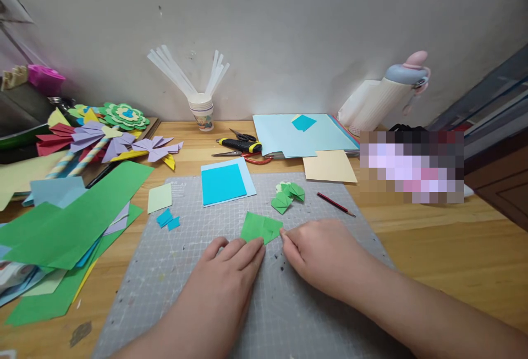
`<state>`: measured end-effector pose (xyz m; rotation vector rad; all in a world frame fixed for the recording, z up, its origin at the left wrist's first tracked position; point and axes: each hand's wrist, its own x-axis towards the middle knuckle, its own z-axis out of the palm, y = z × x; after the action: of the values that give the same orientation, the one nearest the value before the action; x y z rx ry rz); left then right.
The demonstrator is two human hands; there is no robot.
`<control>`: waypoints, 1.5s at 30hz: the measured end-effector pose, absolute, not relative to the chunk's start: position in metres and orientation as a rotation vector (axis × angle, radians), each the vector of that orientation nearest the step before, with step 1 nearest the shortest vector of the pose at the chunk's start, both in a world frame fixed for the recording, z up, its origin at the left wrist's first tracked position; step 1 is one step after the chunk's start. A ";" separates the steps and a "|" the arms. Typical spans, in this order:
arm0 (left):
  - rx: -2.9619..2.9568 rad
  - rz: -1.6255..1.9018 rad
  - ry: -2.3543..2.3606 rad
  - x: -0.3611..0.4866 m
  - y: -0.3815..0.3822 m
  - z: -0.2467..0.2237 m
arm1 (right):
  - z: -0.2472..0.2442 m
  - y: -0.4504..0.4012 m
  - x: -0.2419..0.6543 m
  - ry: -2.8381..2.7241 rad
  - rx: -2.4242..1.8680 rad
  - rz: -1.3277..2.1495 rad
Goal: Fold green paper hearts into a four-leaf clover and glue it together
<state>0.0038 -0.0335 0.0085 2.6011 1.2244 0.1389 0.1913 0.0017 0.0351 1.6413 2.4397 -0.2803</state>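
Note:
A green sheet of paper (pixel 258 226) with crease lines lies on the grey cutting mat (pixel 160 287). My left hand (pixel 231 265) rests flat, its stretched fingertips on the paper's lower edge. At the right corner of the sheet, my right hand (pixel 315 252) has its fingers curled in, with the index finger and thumb at the paper. Just behind sit small folded green paper pieces (pixel 289 195). A red and black pencil (pixel 336 204) lies to their right. Blue square sheets (pixel 225 184) are stacked behind the left hand.
Green paper sheets (pixel 78 232) and paper flowers (pixel 124 120) crowd the left side. Small blue scraps (pixel 168 219) and a pale green square (pixel 160 198) lie on the mat. Along the back are paper cups (pixel 202 111), scissors (pixel 258 159), a cutter (pixel 239 145), light blue sheets (pixel 284 133) and a bottle (pixel 388 92).

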 end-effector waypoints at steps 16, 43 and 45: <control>2.695 0.112 1.409 0.012 -0.035 0.015 | 0.029 0.004 0.193 2.467 1.631 -0.293; 2.450 0.393 1.362 0.005 -0.022 0.006 | 0.002 0.019 0.198 2.860 1.741 -0.721; 2.440 0.461 1.380 0.004 -0.021 0.003 | 0.001 0.018 0.197 2.880 1.718 -0.831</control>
<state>0.0040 -0.0205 0.0025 2.4397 1.3801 0.4609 0.1969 0.0179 0.0012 1.7178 2.8805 -0.8309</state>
